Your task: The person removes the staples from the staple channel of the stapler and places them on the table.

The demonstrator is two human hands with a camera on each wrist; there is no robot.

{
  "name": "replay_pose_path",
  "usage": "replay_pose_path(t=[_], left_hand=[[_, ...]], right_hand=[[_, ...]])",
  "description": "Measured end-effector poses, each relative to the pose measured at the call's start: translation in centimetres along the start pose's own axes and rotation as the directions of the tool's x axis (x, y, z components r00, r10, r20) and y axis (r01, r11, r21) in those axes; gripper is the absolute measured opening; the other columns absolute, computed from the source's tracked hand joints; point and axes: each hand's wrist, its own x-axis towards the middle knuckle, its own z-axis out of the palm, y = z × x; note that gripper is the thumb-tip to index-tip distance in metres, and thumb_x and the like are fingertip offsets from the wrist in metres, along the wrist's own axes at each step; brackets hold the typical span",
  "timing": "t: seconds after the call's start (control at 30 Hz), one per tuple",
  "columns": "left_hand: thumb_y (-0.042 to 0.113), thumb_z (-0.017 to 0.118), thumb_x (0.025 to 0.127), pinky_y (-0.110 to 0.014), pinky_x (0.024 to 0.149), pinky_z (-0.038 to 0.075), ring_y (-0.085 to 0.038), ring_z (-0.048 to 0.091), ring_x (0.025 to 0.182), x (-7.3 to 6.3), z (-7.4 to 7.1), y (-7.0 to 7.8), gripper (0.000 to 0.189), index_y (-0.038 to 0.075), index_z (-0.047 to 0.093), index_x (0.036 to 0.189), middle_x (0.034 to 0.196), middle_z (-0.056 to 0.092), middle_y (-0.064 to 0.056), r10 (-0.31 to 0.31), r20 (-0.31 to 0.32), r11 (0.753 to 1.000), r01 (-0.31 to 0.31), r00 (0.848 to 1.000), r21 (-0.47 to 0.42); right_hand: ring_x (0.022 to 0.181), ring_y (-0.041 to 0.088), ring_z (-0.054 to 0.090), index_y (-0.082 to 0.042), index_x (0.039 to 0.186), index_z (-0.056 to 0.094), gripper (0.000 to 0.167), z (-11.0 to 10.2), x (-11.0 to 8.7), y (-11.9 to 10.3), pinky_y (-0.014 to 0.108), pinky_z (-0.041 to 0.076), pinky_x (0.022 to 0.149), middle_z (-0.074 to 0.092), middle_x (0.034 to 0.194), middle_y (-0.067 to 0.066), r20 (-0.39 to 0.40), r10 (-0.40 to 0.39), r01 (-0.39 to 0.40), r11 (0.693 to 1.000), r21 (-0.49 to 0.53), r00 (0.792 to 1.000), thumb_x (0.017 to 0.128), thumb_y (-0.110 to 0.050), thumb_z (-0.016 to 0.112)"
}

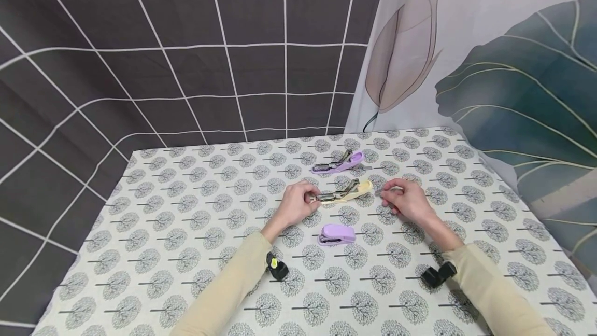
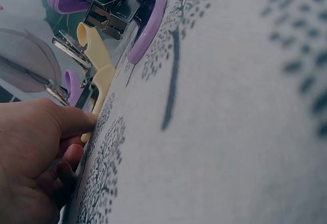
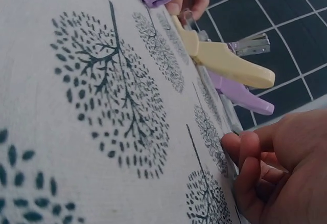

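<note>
A yellow stapler (image 1: pixel 363 188) lies opened up on the cloth, its metal magazine and spring arm exposed. At its front end, my left hand (image 1: pixel 296 204) holds the tip between thumb and fingers. In the left wrist view, the thumb and fingers (image 2: pixel 76 124) overlap the low end of the yellow stapler (image 2: pixel 103 75). Just beyond the stapler's rear end, my right hand (image 1: pixel 407 200) pinches a small thin grey strip (image 1: pixel 379 192) between thumb and forefinger. The right wrist view shows those fingertips (image 3: pixel 232 144) close over the cloth, the strip mostly hidden.
Behind the yellow one lies another opened stapler, purple (image 1: pixel 356 158). Nearer to me sits a closed purple stapler (image 1: pixel 338 233). A tree-print cloth (image 1: pixel 196 284) covers the table. At the back hang a dark grid curtain (image 1: pixel 252 71) and a leaf-print curtain (image 1: pixel 466 25).
</note>
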Motion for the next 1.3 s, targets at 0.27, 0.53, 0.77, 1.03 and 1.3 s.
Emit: replay_pose_path(t=[0.27,0.53,0.77,1.03,1.3], left_hand=[[0.006,0.081,0.081,-0.022,0.062,0.046,-0.008,0.052,0.067,0.05,-0.04,0.15,0.022,0.005,0.073,0.101,0.084,0.062,0.002,-0.032,0.013,0.999,0.032,0.999,0.003],[0.005,0.081,0.081,-0.022,0.063,0.047,-0.008,0.052,0.067,0.12,0.01,0.12,0.022,0.004,0.073,0.101,0.085,0.062,0.003,-0.037,0.013,0.999,0.037,0.999,0.012],[0.006,0.081,0.082,-0.022,0.064,0.047,-0.008,0.052,0.069,0.04,-0.04,0.36,0.022,0.005,0.073,0.102,0.086,0.062,0.003,-0.049,0.019,0.999,0.048,0.999,0.018],[0.006,0.081,0.081,-0.022,0.064,0.046,-0.008,0.052,0.068,-0.03,0.02,0.28,0.022,0.005,0.073,0.101,0.085,0.062,0.002,-0.049,0.016,0.999,0.049,0.999,0.014],[0.006,0.081,0.082,-0.022,0.063,0.046,-0.008,0.051,0.068,0.08,0.00,0.21,0.021,0.005,0.073,0.101,0.082,0.059,0.003,-0.055,0.018,0.998,0.055,0.998,0.008]], right_hand=[[0.045,0.009,0.047,0.004,0.112,0.062,0.021,0.49,0.14,0.18,0.023,0.038,0.037,0.069,0.075,0.007,-0.022,-0.033,0.030,0.993,-0.114,0.999,0.094,-0.007,0.066],[0.047,0.011,0.048,0.003,0.110,0.063,0.020,0.39,0.24,-0.03,0.023,0.038,0.037,0.068,0.072,0.006,-0.026,-0.026,0.021,0.981,-0.191,0.999,0.093,-0.008,0.067],[0.047,0.013,0.051,0.007,0.111,0.063,0.024,0.42,0.18,-0.16,0.024,0.039,0.038,0.068,0.071,0.004,-0.030,-0.032,0.026,0.978,-0.209,0.999,0.093,-0.007,0.068],[0.047,0.014,0.053,0.009,0.110,0.062,0.024,0.49,0.23,-0.17,0.024,0.039,0.038,0.068,0.070,0.003,-0.037,-0.044,0.035,0.977,-0.211,0.998,0.092,-0.006,0.068],[0.046,0.013,0.052,0.009,0.112,0.061,0.025,0.36,0.17,-0.38,0.024,0.039,0.038,0.068,0.071,0.005,-0.032,-0.017,0.010,0.978,-0.209,0.999,0.092,-0.006,0.068]])
